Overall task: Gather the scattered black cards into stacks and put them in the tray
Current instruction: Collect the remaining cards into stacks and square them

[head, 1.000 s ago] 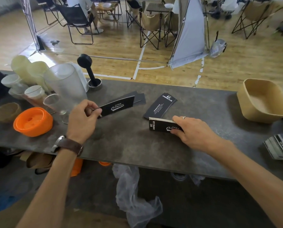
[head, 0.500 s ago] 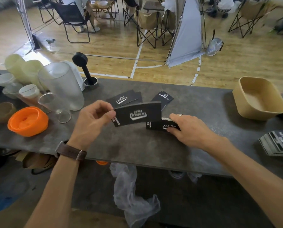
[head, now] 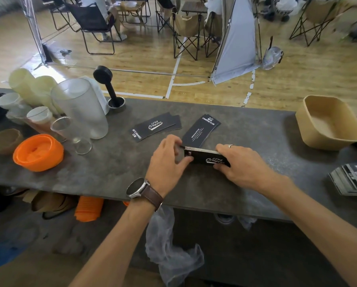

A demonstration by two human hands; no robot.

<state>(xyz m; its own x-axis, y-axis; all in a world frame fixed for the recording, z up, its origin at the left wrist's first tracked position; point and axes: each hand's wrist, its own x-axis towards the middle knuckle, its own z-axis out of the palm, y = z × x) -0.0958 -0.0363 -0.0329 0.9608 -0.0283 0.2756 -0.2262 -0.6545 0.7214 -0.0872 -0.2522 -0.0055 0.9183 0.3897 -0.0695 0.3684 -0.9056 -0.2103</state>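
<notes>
Looked like thin, light card stock, stiff enough to stay flat but slick on the faces, so probably keen to fan out or skate apart under a lazy grip. Best taken by the short ends and squeezed square, judging from here, rather than nipped at one corner. Found the small stack of black cards [head: 206, 157] low on the worktop [head: 111, 172], about mid-way along and towards the near edge, clamped from both ends. Left hand [head: 167, 160] curled round the left short end, thumb on the near side, fingers tucked over the far side, wrist bent in with a watch on a brown strap. Right hand [head: 241, 164] wrapped the same way round the right end, ring finger on top, knuckles raised. Both forearms reaching up and inward from the bottom of the view, so a two-handed pinch-and-tidy pose, not flat palms. Couldn't tell about any lift off the surface. Spotted a few overlapping loose cards [head: 155, 126] further back to the left and another loose bunch [head: 202, 130] just beyond the stack. Tan tray [head: 329, 123] well apart to the right, plus a separate pile of cards [head: 351, 179] at the right edge, partly cut off.
</notes>
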